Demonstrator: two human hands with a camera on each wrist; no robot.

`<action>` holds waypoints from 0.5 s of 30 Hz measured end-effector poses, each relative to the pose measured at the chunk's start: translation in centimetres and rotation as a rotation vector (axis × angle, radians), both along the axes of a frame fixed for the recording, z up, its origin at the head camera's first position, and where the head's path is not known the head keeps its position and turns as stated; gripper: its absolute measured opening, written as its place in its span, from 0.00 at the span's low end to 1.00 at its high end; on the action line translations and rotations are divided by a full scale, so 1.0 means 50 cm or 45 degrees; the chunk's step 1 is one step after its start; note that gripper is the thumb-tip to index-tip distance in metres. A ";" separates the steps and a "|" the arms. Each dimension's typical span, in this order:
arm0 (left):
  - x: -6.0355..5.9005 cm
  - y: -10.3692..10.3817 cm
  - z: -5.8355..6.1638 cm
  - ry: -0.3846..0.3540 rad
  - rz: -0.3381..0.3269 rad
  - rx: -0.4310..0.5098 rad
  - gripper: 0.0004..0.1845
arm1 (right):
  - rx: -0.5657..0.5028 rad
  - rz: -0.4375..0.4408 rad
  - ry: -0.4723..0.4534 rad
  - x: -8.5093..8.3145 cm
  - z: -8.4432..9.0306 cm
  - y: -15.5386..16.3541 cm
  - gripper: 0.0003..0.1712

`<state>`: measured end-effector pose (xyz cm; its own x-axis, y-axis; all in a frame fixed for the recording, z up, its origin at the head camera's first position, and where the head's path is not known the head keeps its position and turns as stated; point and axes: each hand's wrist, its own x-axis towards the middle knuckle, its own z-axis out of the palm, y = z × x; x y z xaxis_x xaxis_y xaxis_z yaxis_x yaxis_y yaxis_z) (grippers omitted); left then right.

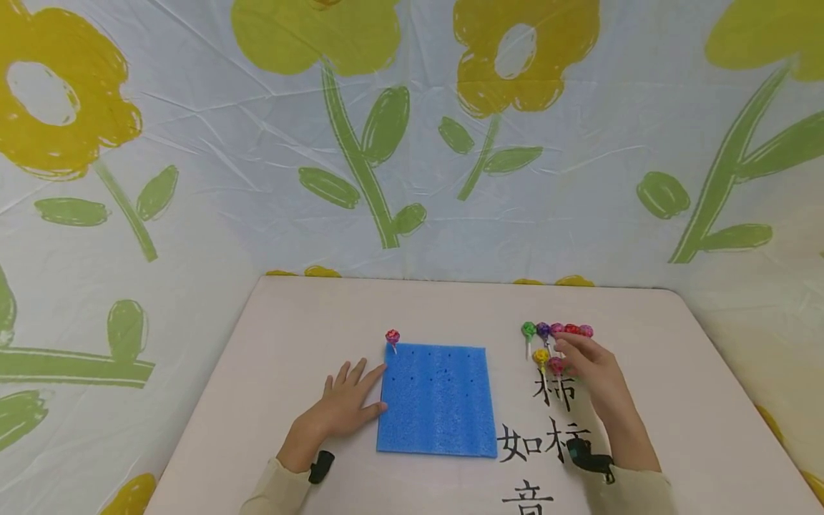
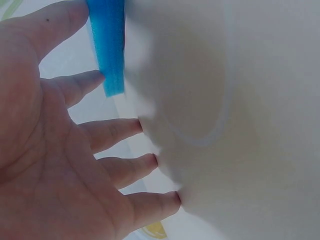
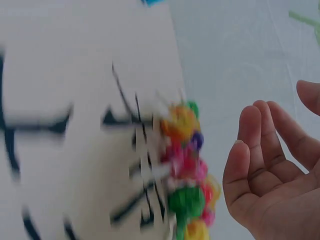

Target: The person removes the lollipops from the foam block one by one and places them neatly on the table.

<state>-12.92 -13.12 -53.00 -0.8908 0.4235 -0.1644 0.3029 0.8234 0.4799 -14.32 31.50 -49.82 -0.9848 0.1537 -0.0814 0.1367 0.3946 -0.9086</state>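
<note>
**Foam board pinned down, lollipops within reach**

Left hand [image 1: 344, 408] flat on the desk [image 1: 695, 400], fingers spread and straight, index and thumb tips touching the left edge of the blue foam board [image 1: 438, 400]. Looks like bracing so the board doesn't slide around. Same story in the left wrist view: open palm, fingertips down on the pale surface, blue edge [image 2: 111, 45] right at the top two fingers.

Right hand [image 1: 589, 368] over at the pile of lollipops [image 1: 556, 340], fingers relaxed and loosely bent, nothing gripped as far as visible. Right wrist view is blurry but shows an open palm [image 3: 272, 180] just beside the colourful cluster [image 3: 187, 175], not closed on any of it. Green, purple, pink, red and yellow heads, white sticks pointing toward the person, all bunched to the right of the board. Probably parked there for easy grabbing.

One pink lollipop [image 1: 393, 337] standing at the far left corner of the board, apparently stuck in. Small dark holes dotted across the foam, so likely slots for sticks.

Desk itself pale beige with rounded corners, big black brush characters [image 1: 547, 436] painted on it, near the right forearm. Behind and around, a white cloth backdrop [image 1: 257, 164] with large yellow flowers and green stems. Dark straps on both wrists, cream sleeves.
</note>
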 end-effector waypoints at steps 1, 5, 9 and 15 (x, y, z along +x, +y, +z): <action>-0.001 0.000 0.000 0.003 0.000 0.003 0.37 | -0.029 0.021 0.012 -0.005 0.001 -0.012 0.35; -0.003 -0.001 -0.003 0.005 0.000 -0.001 0.37 | -0.124 0.104 0.044 -0.023 0.001 -0.064 0.33; -0.002 -0.002 -0.003 0.001 -0.005 0.005 0.37 | -0.170 0.167 0.078 -0.040 -0.004 -0.118 0.29; 0.000 -0.001 0.004 -0.018 -0.003 0.017 0.37 | -0.268 0.214 0.095 -0.070 -0.013 -0.194 0.26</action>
<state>-12.90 -13.19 -52.82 -0.8876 0.4276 -0.1713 0.2977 0.8163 0.4951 -17.83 21.78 -50.48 -0.9995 -0.0246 -0.0206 0.0151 0.2078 -0.9781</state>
